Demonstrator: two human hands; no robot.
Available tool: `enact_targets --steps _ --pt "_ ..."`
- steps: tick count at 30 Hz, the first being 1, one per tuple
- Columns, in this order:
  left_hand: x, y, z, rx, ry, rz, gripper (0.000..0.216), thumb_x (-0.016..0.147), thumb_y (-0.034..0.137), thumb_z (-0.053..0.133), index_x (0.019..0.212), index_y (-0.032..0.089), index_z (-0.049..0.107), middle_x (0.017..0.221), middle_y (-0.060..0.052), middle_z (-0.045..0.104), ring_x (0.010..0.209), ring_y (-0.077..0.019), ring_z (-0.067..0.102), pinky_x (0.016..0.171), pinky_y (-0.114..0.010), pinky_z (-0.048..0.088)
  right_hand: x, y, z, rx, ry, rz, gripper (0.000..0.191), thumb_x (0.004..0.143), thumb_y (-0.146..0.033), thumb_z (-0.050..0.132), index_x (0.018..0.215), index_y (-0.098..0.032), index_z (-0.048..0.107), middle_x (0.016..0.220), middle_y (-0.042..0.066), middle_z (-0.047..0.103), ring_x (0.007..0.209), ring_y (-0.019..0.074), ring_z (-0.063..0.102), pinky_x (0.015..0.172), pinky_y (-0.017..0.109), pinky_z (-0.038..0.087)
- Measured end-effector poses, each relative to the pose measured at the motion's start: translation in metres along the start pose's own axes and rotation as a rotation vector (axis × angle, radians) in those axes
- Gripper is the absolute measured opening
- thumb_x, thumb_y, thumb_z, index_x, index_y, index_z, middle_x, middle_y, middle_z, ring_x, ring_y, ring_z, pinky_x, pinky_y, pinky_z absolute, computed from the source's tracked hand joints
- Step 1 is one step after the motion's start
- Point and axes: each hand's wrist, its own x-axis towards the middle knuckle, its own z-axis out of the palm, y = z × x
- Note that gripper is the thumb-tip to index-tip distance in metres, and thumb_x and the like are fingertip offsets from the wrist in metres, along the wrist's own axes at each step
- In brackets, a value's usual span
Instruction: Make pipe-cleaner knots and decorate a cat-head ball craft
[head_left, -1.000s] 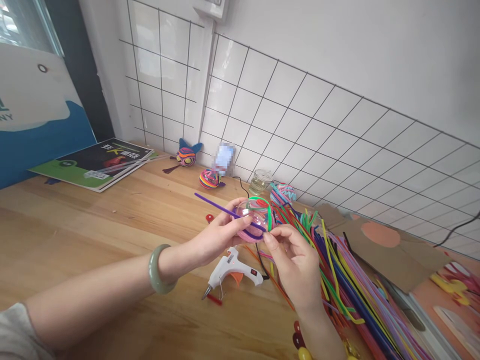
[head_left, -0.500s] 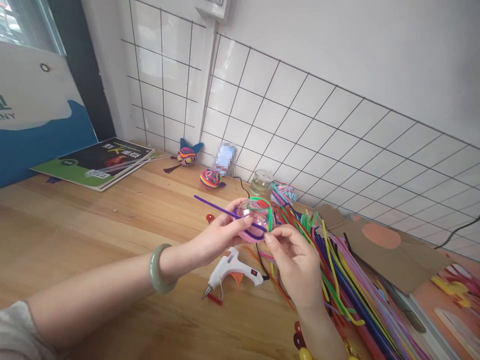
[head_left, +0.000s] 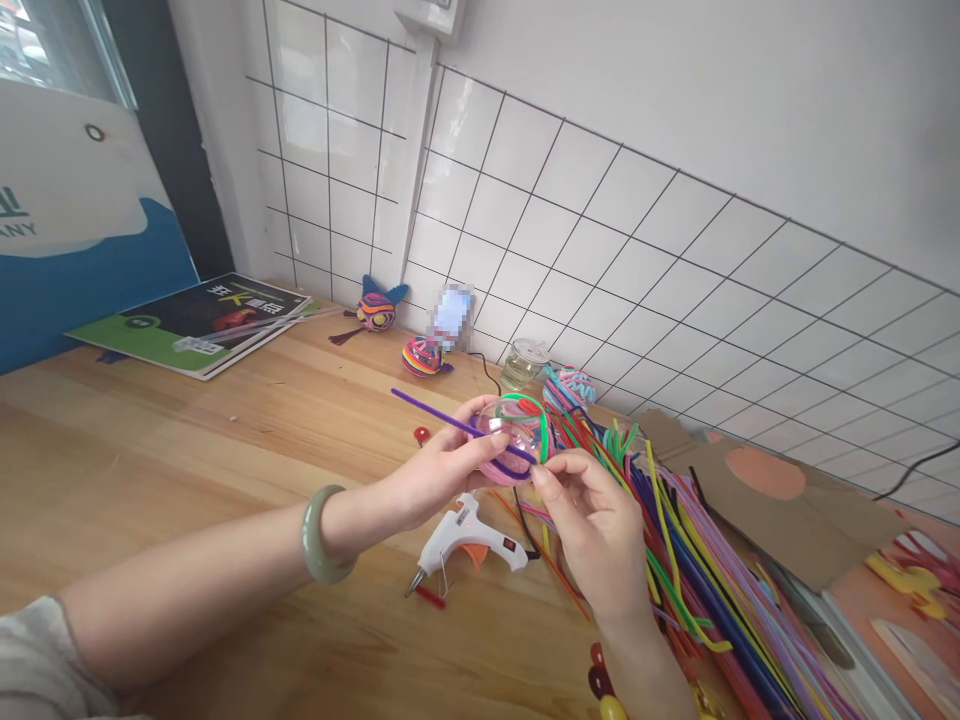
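My left hand is curled around a clear plastic ball that has pink, green and red pipe cleaners wound on it. A purple pipe cleaner lies across the ball, its free end sticking out to the left over my thumb. My right hand pinches that purple pipe cleaner at the ball's lower right side. A green jade bangle sits on my left wrist. Both hands hover above the wooden table.
A white hot glue gun lies on the table just below my hands. A big heap of coloured pipe cleaners spreads to the right. Two finished striped balls and a small jar stand by the tiled wall. Booklets lie at the far left.
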Motion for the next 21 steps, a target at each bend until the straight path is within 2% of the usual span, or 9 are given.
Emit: enact_targets --steps 9,21 --pt "-0.0011 0.0028 0.0019 0.008 0.0 -0.005 0.044 0.083 0.026 0.063 0.124 0.028 0.046 0.116 -0.004 0.061 0.09 -0.014 0.063 0.087 -0.033 0.05 -0.0005 -0.0003 -0.0002 -0.002 -0.007 0.005 0.016 0.083 -0.033 0.06 0.074 -0.02 0.058 0.07 0.0 0.06 0.064 0.0143 0.056 0.058 0.025 0.044" --pt "-0.002 0.0023 0.0019 0.006 -0.012 -0.002 0.05 0.085 0.027 0.061 0.131 0.03 0.042 0.112 -0.005 0.063 0.09 -0.0144 0.064 0.088 -0.034 0.049 0.0004 -0.0017 -0.0001 -0.003 -0.004 0.001 0.017 0.082 -0.034 0.06 0.073 -0.021 0.058 0.069 -0.001 0.06 0.062 0.0142 0.056 0.057 0.025 0.044"
